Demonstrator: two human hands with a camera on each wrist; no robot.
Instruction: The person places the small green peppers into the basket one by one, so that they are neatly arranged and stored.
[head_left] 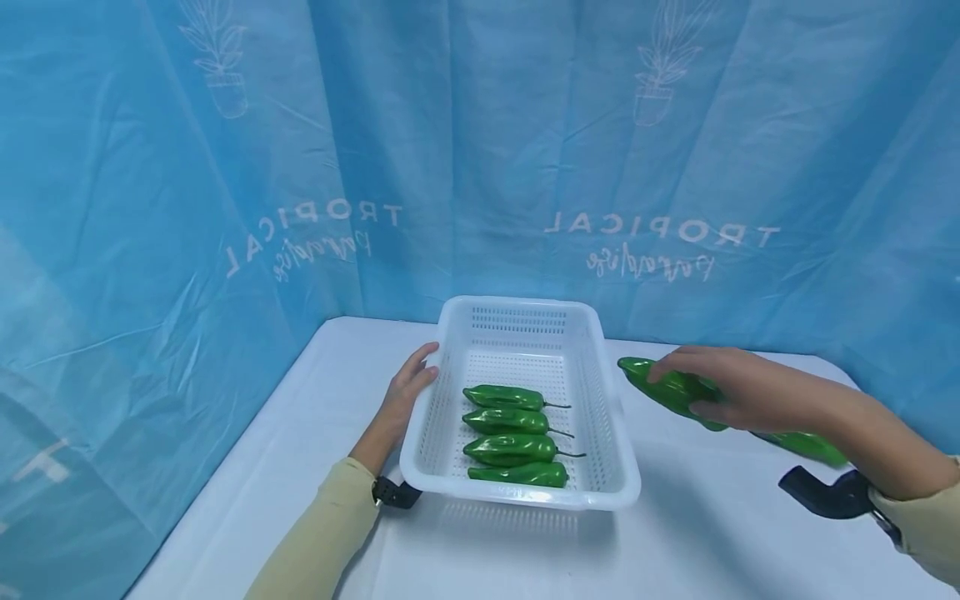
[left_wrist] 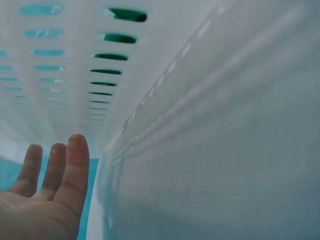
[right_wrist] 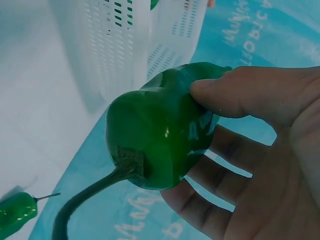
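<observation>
My right hand point(head_left: 708, 387) holds a glossy green pepper point(head_left: 667, 387) above the table, just right of the basket. In the right wrist view, thumb and fingers grip this pepper point(right_wrist: 155, 125) from its sides, and its stem curves out toward the camera. A white plastic basket point(head_left: 517, 497) stands in the middle of the table, with several green peppers point(head_left: 510, 450) in a row inside, most stems pointing right. My left hand point(head_left: 405, 387) rests against the basket's left side; in the left wrist view its fingers point(left_wrist: 75, 175) look straight beside the slotted wall.
Another green pepper point(head_left: 810, 447) lies on the white table point(head_left: 690, 542), partly hidden behind my right forearm. In the right wrist view a pepper point(right_wrist: 17, 214) lies at lower left. A blue printed curtain point(head_left: 510, 150) hangs behind the table and along its left.
</observation>
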